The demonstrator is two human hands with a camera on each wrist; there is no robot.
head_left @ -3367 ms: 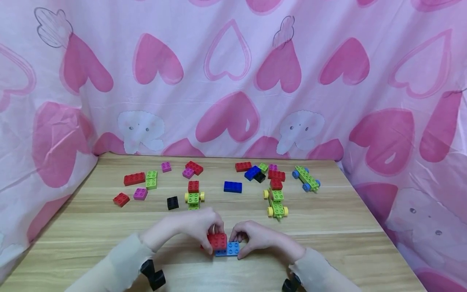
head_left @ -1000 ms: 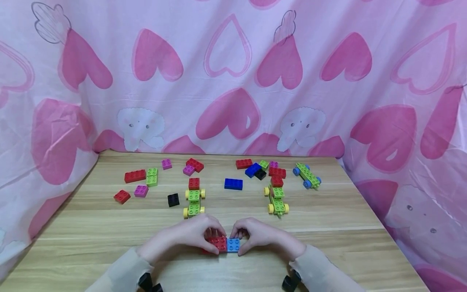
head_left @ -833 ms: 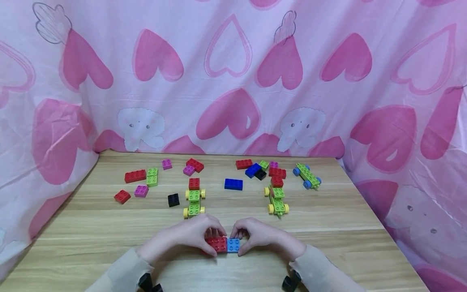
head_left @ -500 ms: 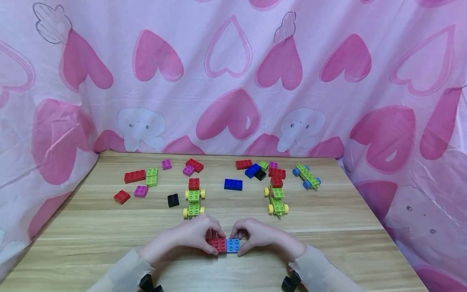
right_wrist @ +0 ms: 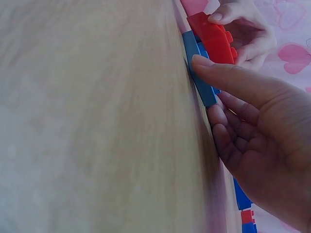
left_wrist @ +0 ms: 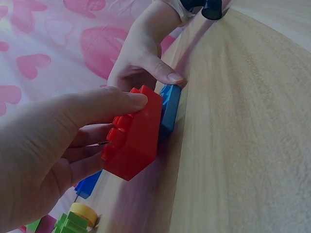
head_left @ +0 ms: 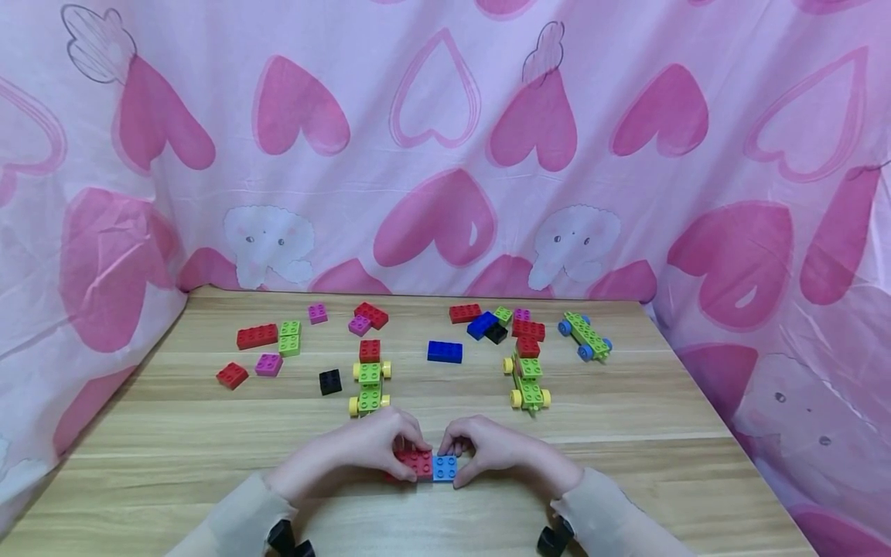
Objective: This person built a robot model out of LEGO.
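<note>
a red brick (head_left: 416, 463) sits studs-up on one end of a flat light-blue plate (head_left: 445, 468), near the table's front edge.

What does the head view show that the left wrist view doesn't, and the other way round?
Only the head view shows the loose bricks across the table, such as the black brick and the dark blue brick, and the heart curtain in full. Only the left wrist view shows the red brick's side wall up close. Both show the left hand gripping the red brick and the right hand holding the light blue plate.
</note>
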